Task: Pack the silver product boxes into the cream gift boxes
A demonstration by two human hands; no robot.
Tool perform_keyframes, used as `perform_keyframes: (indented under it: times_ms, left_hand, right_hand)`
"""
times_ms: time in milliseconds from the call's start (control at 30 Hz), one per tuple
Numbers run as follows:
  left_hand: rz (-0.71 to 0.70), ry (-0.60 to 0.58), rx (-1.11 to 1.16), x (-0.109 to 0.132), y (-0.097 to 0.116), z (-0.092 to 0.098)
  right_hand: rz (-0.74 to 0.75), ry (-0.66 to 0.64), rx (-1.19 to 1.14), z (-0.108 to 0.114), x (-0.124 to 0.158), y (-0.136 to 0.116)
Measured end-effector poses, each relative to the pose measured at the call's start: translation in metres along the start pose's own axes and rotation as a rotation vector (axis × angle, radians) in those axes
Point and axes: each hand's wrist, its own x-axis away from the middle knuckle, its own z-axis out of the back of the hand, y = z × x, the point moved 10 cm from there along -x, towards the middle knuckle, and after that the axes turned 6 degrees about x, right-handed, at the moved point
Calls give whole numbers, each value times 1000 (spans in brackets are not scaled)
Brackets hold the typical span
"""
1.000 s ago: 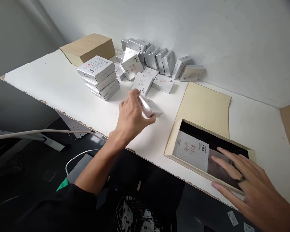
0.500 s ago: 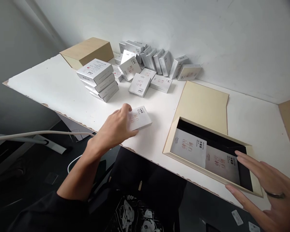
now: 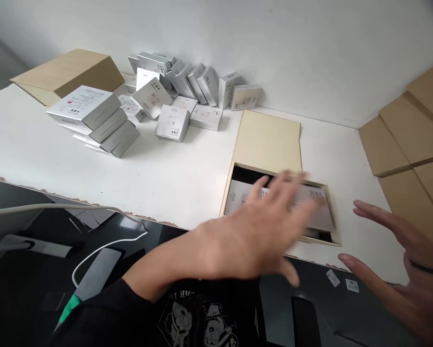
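A left hand (image 3: 252, 236), blurred, reaches over an open beige tray (image 3: 228, 195) at the desk (image 3: 173, 173) front edge, fingers (image 3: 292, 185) spread on a flat silver box (image 3: 312, 212) inside, its long axis running left to right. The right hand (image 3: 400, 270) hovers just beside, open, holding nothing.

I am seeing matt cream cardboard on the open tray (image 3: 228, 198), its flap (image 3: 268, 140) smooth. The small boxes (image 3: 173, 123) are showing a soft silvery paper sheen. The white surface (image 3: 28, 140) is looking smooth, its front edge chipped rough.
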Motion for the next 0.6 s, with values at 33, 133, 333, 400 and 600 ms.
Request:
perform_keyframes:
  times_ms: [33,133,333,400,600]
  left_hand:
    - [-62,8,-46,-5,14,-1]
    - [-54,204,-94,-2,19,32]
    - [-112,141,-95,13,-17,38]
    - [-62,30,-150,7,-30,14]
    - [76,-353,-187,-14,-50,-49]
  right_hand:
    - [-5,21,-22,4,-2,-1]
    - [-32,40,-67,14,-7,-6]
    - [91,-113,-110,-9,-29,-35]
    - [147,-284,-105,-33,-40,-43]
    - [217,-806,-40,-93,-59,-53]
